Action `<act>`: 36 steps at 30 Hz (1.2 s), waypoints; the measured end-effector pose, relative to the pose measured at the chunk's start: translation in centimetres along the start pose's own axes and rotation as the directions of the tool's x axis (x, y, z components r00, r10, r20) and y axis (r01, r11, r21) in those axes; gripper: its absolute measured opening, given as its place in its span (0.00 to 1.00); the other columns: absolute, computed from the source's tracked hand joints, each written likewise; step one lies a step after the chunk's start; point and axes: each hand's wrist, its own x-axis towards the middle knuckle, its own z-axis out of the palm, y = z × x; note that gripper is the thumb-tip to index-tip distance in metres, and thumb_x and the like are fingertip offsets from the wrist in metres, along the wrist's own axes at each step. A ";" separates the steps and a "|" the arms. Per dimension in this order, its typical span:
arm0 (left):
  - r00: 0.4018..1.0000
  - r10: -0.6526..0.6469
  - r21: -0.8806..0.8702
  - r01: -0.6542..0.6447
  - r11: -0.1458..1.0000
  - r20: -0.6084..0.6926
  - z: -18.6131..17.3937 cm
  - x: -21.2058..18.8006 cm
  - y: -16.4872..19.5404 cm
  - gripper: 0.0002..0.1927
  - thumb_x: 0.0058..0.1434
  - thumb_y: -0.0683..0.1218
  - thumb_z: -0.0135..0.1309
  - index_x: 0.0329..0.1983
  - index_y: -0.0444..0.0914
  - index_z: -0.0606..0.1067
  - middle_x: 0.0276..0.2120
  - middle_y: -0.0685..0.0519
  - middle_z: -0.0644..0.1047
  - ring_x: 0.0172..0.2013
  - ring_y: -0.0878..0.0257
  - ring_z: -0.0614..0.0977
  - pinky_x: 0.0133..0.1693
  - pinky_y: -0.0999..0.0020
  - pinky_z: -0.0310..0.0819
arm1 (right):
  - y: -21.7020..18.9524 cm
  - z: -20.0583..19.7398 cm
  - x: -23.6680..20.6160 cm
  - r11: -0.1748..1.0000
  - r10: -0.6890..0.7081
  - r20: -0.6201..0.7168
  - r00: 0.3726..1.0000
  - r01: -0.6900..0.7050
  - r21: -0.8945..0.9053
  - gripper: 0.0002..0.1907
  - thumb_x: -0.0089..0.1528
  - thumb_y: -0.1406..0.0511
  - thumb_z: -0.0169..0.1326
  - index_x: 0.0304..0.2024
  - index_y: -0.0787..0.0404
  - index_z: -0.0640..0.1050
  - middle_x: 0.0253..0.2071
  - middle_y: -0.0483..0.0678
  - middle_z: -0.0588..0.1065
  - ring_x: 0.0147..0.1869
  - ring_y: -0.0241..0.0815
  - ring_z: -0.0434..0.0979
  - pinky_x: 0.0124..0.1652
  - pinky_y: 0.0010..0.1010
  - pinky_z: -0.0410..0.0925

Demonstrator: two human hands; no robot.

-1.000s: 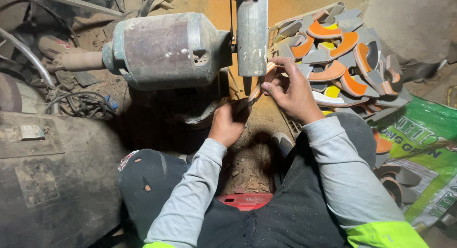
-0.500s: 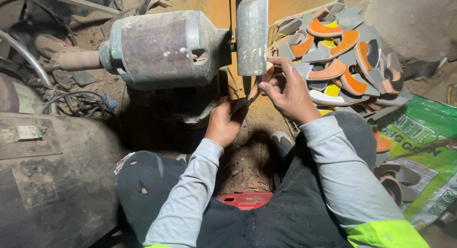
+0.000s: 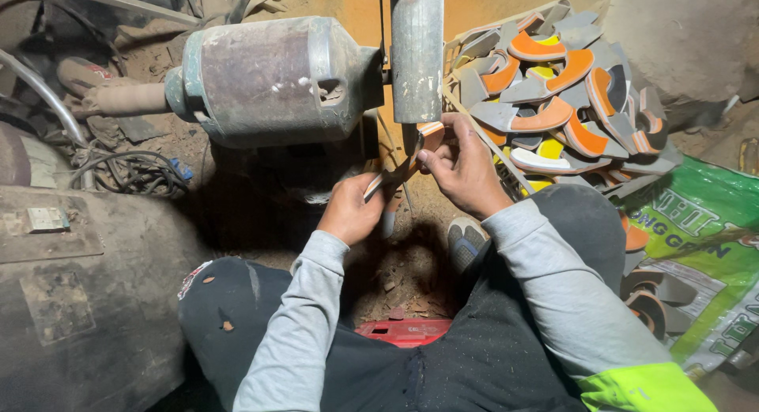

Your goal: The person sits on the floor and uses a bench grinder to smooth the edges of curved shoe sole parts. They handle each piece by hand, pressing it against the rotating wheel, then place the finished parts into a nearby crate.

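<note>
One green printed sack (image 3: pixel 696 246) right.

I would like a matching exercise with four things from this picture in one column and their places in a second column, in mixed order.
Things:
1. motor
2. sole pile
3. green bag
4. red crate

Places:
A. low, between the person's legs
B. upper right, beyond the right hand
C. upper left, above the left hand
D. right edge, beside the right knee

Pairs: 1-C, 2-B, 3-D, 4-A
</note>
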 end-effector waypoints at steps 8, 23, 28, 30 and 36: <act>0.992 -0.048 0.001 0.048 0.999 0.114 -2.0 -0.9 0.8 0.10 0.62 0.46 0.53 0.38 0.35 0.79 0.23 0.42 0.79 0.25 0.61 0.80 0.32 0.61 0.74 | -0.4 0.9 -1.3 0.990 0.128 0.010 0.992 -0.127 -0.059 0.23 0.63 0.69 0.60 0.57 0.66 0.66 0.30 0.50 0.74 0.31 0.30 0.72 0.32 0.22 0.67; 0.999 0.015 -0.072 -0.018 0.997 -0.039 2.9 0.5 0.0 0.13 0.60 0.47 0.62 0.44 0.35 0.80 0.37 0.41 0.83 0.40 0.51 0.86 0.43 0.61 0.77 | -0.4 -2.3 0.4 0.999 -0.045 0.000 0.999 0.045 0.006 0.24 0.62 0.71 0.63 0.58 0.66 0.69 0.43 0.45 0.74 0.42 0.29 0.72 0.42 0.21 0.70; 0.989 0.098 -0.103 -0.110 0.989 -0.111 3.1 0.8 0.5 0.14 0.60 0.44 0.61 0.47 0.35 0.80 0.39 0.41 0.83 0.41 0.51 0.86 0.43 0.61 0.77 | -1.1 -2.4 1.1 0.993 -0.050 -0.002 0.999 0.050 0.108 0.25 0.63 0.72 0.60 0.60 0.65 0.67 0.42 0.45 0.75 0.41 0.29 0.75 0.39 0.20 0.70; 0.992 0.075 -0.122 -0.087 0.989 -0.099 2.9 0.8 0.7 0.13 0.60 0.45 0.61 0.47 0.35 0.80 0.38 0.42 0.83 0.40 0.53 0.86 0.43 0.62 0.78 | -1.3 -2.4 1.3 0.996 -0.079 -0.016 0.997 0.079 0.047 0.25 0.63 0.73 0.62 0.60 0.66 0.67 0.43 0.45 0.74 0.41 0.29 0.74 0.39 0.20 0.70; 0.995 0.055 -0.173 -0.069 0.983 -0.080 2.7 0.8 1.0 0.12 0.60 0.44 0.60 0.46 0.35 0.80 0.37 0.44 0.84 0.39 0.57 0.87 0.43 0.64 0.78 | -1.3 -2.3 1.4 0.992 -0.057 0.002 0.998 0.057 0.108 0.25 0.63 0.72 0.60 0.61 0.65 0.66 0.43 0.44 0.74 0.41 0.27 0.75 0.39 0.18 0.70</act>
